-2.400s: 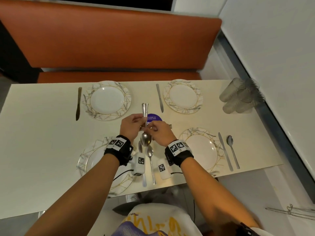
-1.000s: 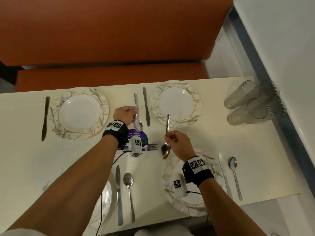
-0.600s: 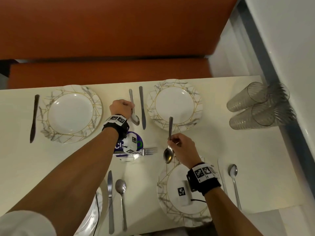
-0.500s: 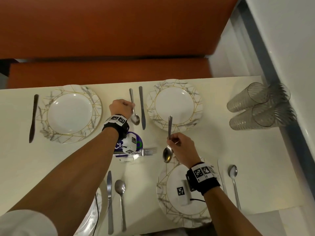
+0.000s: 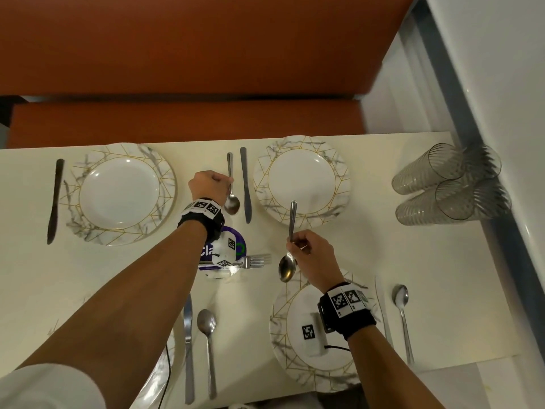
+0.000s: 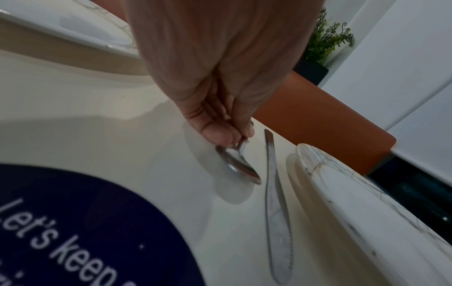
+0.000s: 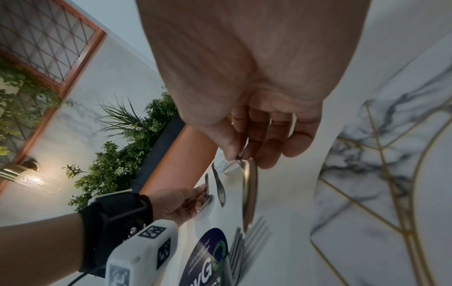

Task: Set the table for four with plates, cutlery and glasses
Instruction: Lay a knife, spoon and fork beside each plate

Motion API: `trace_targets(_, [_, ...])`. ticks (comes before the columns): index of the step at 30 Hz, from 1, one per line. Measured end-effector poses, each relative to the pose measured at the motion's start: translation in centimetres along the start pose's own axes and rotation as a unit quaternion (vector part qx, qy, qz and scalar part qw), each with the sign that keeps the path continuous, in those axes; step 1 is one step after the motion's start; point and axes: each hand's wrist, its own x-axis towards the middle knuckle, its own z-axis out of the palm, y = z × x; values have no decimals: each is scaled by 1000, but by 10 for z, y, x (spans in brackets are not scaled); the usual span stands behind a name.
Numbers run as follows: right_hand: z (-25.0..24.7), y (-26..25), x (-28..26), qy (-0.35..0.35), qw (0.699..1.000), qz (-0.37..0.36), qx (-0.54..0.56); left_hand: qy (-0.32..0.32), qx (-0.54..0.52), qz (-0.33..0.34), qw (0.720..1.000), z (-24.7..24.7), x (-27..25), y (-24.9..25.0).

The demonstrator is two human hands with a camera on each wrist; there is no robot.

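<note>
Since half a second back almost nothing is shifting: the left hand is still lowering its spoon beside the knife left of the far right plate, fingers pinching the neck, and the bowl is sitting at or just over the counter — contact is hard to call. The right hand is holding a second spoon in the air, fingers clamped round its handle, bowl hanging down between the forks and the near right plate. The far left plate is showing only a knife on its left, with a bare strip running between its rim and the left wrist. Glasses are lying stacked on their sides at the counter's right edge, against the wall.
</note>
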Motion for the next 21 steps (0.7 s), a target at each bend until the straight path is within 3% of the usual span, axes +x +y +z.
trace_targets(10, [6,-5,-1,6,1000,-30,-2,0,-52,-22,998,-19,-12,-14])
trace_targets(15, [18,-24,-2,5,999,-54,6,-50,-24,-18,998,-43,-35,-30])
trace_targets(21, [55,-67,-7,-6,997,-75,12,-88,41,58,994,-82,-74,-52])
